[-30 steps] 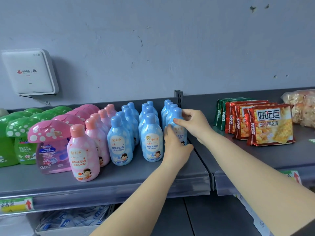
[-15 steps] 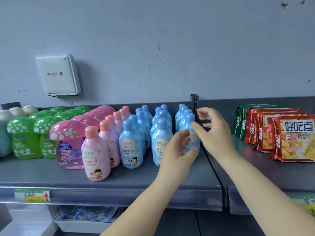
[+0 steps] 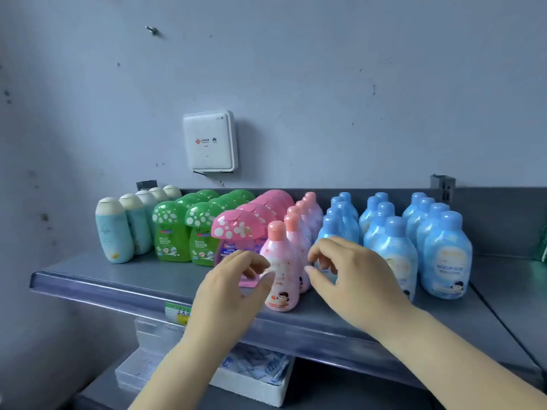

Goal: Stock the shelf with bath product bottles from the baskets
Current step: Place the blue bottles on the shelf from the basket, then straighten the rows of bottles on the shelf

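Shelf (image 3: 118,279): grey metal; we see our bath bottles lined front to back in colour rows.
Blue bottles (image 3: 444,255): three rows at the right.
Front pink bottle (image 3: 279,270): upright near the shelf lip, between our hands.
Left hand (image 3: 233,288): fingers loosely curled, holding nothing, just beside it.
Right hand (image 3: 352,276): likewise empty.
Technique: we judge both sides should close low, squaring it with its row.

Shelf (image 3: 88,279) front left bare; bottle rows (image 3: 393,232) crowd rear
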